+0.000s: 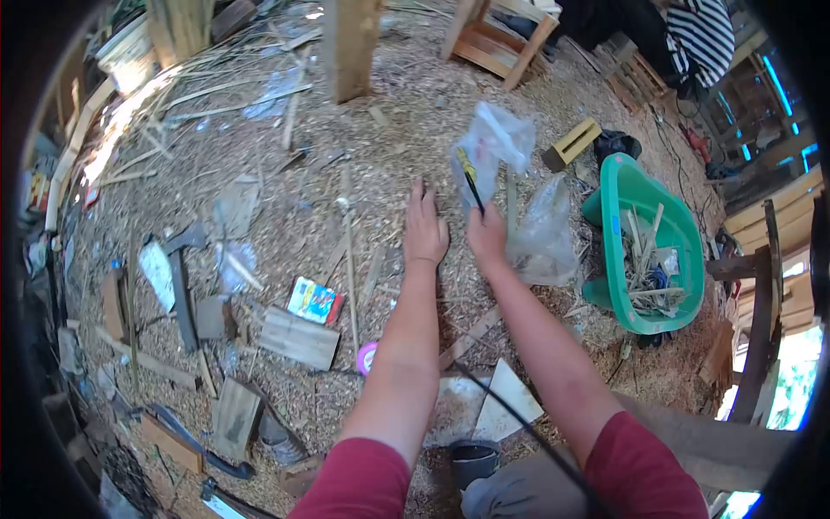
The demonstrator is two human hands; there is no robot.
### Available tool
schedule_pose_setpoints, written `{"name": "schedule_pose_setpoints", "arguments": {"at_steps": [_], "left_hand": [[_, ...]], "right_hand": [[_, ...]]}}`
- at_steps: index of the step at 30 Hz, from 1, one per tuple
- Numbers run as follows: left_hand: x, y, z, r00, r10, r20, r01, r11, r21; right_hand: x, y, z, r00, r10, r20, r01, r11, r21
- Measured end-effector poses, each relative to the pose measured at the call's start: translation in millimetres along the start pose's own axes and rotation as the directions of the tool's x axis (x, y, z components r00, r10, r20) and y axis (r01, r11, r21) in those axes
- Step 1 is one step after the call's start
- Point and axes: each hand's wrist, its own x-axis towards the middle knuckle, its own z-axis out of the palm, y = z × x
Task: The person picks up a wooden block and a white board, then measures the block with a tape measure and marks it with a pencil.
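My left hand reaches forward low over the floor of wood shavings, its fingers stretched out and nothing in it. Beside it, my right hand is closed around the near end of a slim black-and-yellow tool. The tool points away from me, and I cannot tell its exact kind. Just beyond and beneath it lies a crumpled clear plastic bag. A second clear bag rests to the right of my right wrist.
A green plastic tub holding wood scraps stands at right, near a yellowish wooden block. At left lie a hammer-like tool, a colourful packet and boards. A wooden post rises ahead; a person in stripes is far right.
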Motion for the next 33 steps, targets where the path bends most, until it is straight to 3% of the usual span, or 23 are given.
{"name": "schedule_pose_setpoints", "arguments": {"at_steps": [1,4,8,9,10,12,14,15,18,22,26,27,31,33], "left_hand": [[2,-4,-5,0.999,0.014,-0.038,-0.016,0.999,-0.051],[1,-22,-29,0.986,-0.079,0.145,0.135,0.888,-0.440],[-62,-18,-119,0.996,-0.037,0.082,0.066,0.919,-0.389],[-84,-24,-129,0.999,-0.019,0.033,0.033,0.864,-0.502],[-103,-19,-149,0.998,-0.054,0.032,0.063,0.880,-0.470],[-141,-5,-185,0.993,-0.120,0.023,0.119,0.906,-0.405],[-171,8,-202,0.993,-0.109,-0.041,0.086,0.926,-0.368],[-182,15,-211,0.992,-0.102,-0.074,0.070,0.936,-0.346],[-223,46,-235,0.964,-0.265,-0.033,0.222,0.864,-0.453],[-269,138,-301,0.847,-0.524,0.093,0.517,0.769,-0.376],[-281,152,-335,0.927,-0.366,0.082,0.375,0.900,-0.223],[-280,145,-342,0.944,-0.328,0.049,0.331,0.924,-0.191],[-267,190,-375,0.924,-0.371,0.089,0.381,0.911,-0.156],[-269,196,-380,0.944,-0.309,0.112,0.322,0.937,-0.136]], "right_hand": [[-13,-8,-10,0.999,0.011,0.052,-0.010,1.000,-0.011],[-49,-16,-27,0.980,0.067,0.187,-0.058,0.997,-0.054],[-84,-16,-32,0.973,0.058,0.224,-0.059,0.998,-0.002],[-91,-21,-37,0.976,0.079,0.202,-0.085,0.996,0.022],[-97,-28,-43,0.979,0.099,0.179,-0.110,0.993,0.048],[-102,-32,-58,0.973,0.171,0.156,-0.162,0.984,-0.071],[-110,-18,-56,0.974,0.205,0.094,-0.193,0.974,-0.119],[-115,-23,-62,0.968,0.244,0.058,-0.225,0.947,-0.230],[-139,-35,-94,0.989,0.119,0.084,-0.119,0.993,0.001],[-147,-56,-122,0.989,0.142,0.050,-0.139,0.989,-0.048],[-139,-85,-140,0.984,0.177,0.014,-0.176,0.984,-0.032],[-141,-90,-148,0.998,0.041,-0.039,-0.041,0.999,0.011],[-183,-136,-210,0.999,-0.046,0.008,0.045,0.990,0.131],[-217,-142,-236,0.999,-0.035,0.037,0.027,0.981,0.193]]}}
